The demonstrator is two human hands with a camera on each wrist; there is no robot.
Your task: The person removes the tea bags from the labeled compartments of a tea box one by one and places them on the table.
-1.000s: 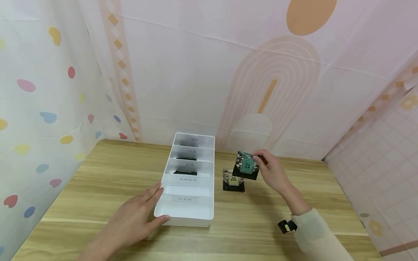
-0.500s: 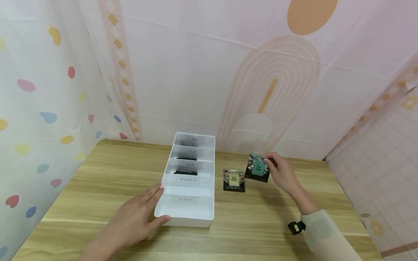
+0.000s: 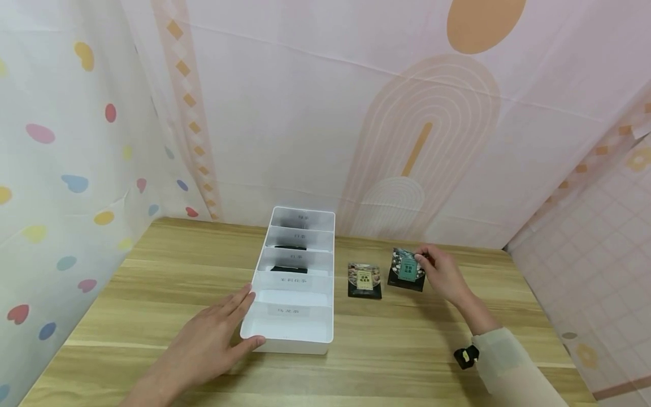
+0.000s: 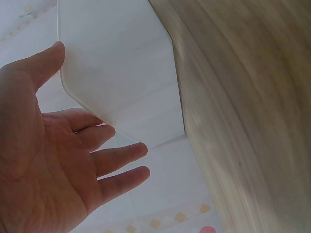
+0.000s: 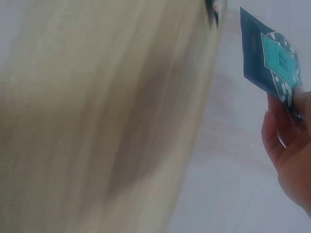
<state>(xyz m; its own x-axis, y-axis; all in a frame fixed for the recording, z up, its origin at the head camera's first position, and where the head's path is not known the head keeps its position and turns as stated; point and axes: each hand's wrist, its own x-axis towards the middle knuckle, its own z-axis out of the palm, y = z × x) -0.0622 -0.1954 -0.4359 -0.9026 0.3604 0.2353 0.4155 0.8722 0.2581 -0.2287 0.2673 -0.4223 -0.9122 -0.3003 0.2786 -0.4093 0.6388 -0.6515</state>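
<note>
A dark tea sachet with a teal label (image 3: 408,269) is pinched at its upper right corner by my right hand (image 3: 443,275), just above the table. The right wrist view shows the same sachet (image 5: 273,53) between thumb and fingers, label side visible. To its left, a second tea sachet with a yellow label (image 3: 364,281) lies flat on the wood. My left hand (image 3: 205,336) rests against the near left corner of a long white divided box (image 3: 291,346). Its fingers are fairly straight along the side, and the thumb touches the front rim.
Several labelled compartments run the length of the box; dark packets (image 3: 289,269) show in at least two of the middle ones. The wooden table (image 3: 407,362) meets patterned curtains (image 3: 285,113) at the back and sides.
My right hand has carried the teal-labelled sachet rightward and slightly down, away from the yellow-labelled sachet, which it partly covered before. My left hand and the box have stayed put.
</note>
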